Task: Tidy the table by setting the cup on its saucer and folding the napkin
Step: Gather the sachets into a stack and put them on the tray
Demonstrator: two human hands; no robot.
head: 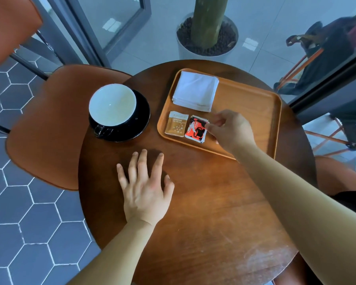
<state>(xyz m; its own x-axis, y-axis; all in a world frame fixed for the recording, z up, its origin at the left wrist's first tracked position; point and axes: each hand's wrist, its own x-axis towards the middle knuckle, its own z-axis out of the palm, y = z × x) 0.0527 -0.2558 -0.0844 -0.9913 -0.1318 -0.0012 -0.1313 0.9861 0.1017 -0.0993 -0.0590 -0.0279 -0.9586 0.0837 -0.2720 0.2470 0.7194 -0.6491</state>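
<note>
A wide ceramic cup, black outside and white inside (112, 103), stands empty on its glossy black saucer (141, 122) at the left of the round dark wooden table (203, 212). The left hand (145, 192) lies flat on the wood, fingers spread, holding nothing. The rounded rectangular orange-brown wooden tray (253, 112) holds a folded white square napkin (195, 90), a tan paper sachet (176, 125) and a red, black and white sachet (196, 129). The right hand (230, 130), fingers curled, pinches that sachet's right edge.

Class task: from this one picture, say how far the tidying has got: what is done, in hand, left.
Done: the cup sits on its saucer, and the napkin lies folded on the tray. In hand: the right hand appears to pinch the red sachet; the left hand rests flat on the table. Left: seemingly nothing of the two steps.
</note>
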